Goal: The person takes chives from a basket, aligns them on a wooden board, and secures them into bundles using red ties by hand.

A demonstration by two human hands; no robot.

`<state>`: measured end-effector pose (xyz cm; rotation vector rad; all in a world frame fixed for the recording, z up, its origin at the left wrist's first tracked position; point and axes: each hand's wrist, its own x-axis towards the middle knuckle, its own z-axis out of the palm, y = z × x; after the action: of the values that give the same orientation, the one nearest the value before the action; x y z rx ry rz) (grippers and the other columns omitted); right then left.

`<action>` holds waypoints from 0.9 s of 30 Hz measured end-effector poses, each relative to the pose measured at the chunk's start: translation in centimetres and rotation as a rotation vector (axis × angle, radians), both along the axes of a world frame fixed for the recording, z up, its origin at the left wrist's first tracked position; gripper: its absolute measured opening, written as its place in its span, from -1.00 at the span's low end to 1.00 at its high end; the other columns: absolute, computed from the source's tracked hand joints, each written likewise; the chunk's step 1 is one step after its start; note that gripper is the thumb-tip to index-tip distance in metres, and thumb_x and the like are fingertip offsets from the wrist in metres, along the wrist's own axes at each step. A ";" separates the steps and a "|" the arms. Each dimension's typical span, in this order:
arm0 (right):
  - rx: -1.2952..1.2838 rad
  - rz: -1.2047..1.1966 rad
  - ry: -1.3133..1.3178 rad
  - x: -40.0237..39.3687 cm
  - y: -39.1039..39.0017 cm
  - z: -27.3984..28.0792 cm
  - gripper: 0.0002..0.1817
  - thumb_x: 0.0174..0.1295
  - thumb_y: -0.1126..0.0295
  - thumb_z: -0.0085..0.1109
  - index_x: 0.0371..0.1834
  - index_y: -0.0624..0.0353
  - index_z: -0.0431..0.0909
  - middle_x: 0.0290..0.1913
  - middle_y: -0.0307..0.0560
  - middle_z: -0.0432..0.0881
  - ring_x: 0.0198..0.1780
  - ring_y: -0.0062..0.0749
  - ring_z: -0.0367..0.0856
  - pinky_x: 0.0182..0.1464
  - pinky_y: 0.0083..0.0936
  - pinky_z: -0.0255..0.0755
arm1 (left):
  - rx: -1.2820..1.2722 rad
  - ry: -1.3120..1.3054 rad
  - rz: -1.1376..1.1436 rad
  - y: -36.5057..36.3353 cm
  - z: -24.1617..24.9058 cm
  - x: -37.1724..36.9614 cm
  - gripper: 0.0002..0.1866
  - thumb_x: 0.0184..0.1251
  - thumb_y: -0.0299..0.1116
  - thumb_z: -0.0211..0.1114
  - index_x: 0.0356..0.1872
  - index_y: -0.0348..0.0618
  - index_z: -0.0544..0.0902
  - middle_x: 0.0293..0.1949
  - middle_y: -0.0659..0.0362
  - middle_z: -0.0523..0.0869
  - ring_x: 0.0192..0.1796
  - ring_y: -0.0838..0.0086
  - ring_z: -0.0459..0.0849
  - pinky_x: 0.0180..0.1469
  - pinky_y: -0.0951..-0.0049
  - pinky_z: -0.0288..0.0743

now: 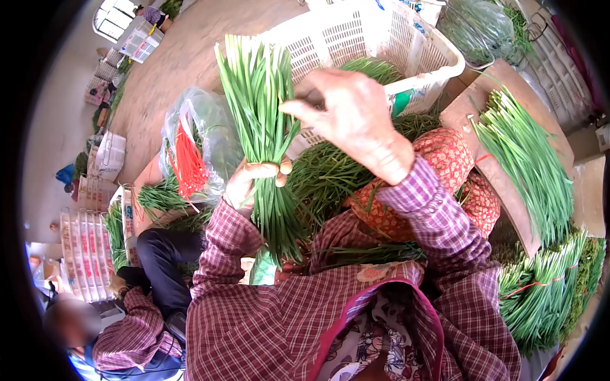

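My left hand (257, 180) is wrapped round the lower part of a bunch of garlic chives (259, 105), held upright with the pale cut ends at the top and green tips hanging below. At the right side of that bunch is my right hand (349, 114), its fingers curled and its thumb against the stalks. Whether a blade is pinched between them is too small to make out. Loose chives (330, 174) lie in a heap on my lap, over a red flowered cloth (438, 155).
A white plastic crate (438, 47) stands ahead. Red ties (188, 162) hang at a clear plastic bag (213, 117) on the left. More chives (524, 162) rest on a board (460, 114), with tied bunches (540, 286) below. Another person (136, 324) sits at lower left.
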<state>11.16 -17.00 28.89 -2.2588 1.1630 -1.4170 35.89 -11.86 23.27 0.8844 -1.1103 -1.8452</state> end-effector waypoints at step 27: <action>0.479 0.206 -0.482 0.7 -1.6 -0.5 -0.74 0.28 0.25 0.24 -0.23 0.28 0.68 -0.51 -0.11 0.70 -0.52 -0.53 0.69 -0.43 -0.63 0.58 | -0.030 0.039 -0.111 -0.1 0.0 0.0 -0.12 -0.05 -0.31 0.44 0.38 -0.31 0.28 -0.38 0.09 0.64 -0.55 0.46 0.51 -0.49 0.50 0.41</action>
<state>11.91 -18.61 28.35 -1.5506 0.9488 -1.3231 35.87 -11.92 23.32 0.7797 -1.1802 -1.9221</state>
